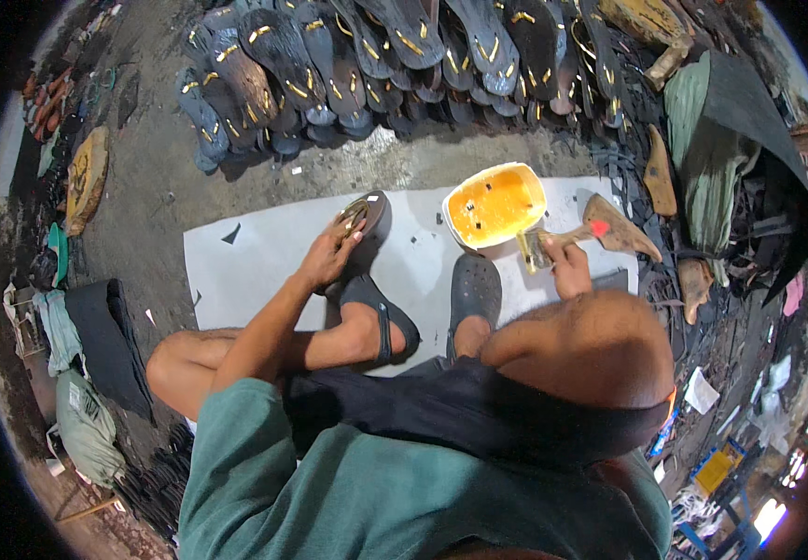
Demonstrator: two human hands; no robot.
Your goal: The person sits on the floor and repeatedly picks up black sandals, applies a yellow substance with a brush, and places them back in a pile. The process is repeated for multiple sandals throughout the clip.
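My left hand (331, 247) is closed on the front of a dark flip-flop (379, 217), its fingers over the strap on the upper side. Between the fingers and thumb of my right hand (568, 265) is a flat paintbrush (532, 250), with its yellowish head pointing left and its handle running up to the right. The brush lies just beside a white tub (541, 177) and does not reach into it. Yellow-orange paste (502, 203) coats the tub's inside, with small dark bits on it. My feet, in dark clogs (475, 285), rest on a white sheet (264, 233).
Rows of black flip-flops with gold-coloured straps (404, 42) lie beyond the sheet. To the right are a shoe-shaped wooden form (619, 227), more wooden pieces (659, 173), and a curved black sheet (759, 121) with green cloth. Folded black material (110, 327) lies at the left.
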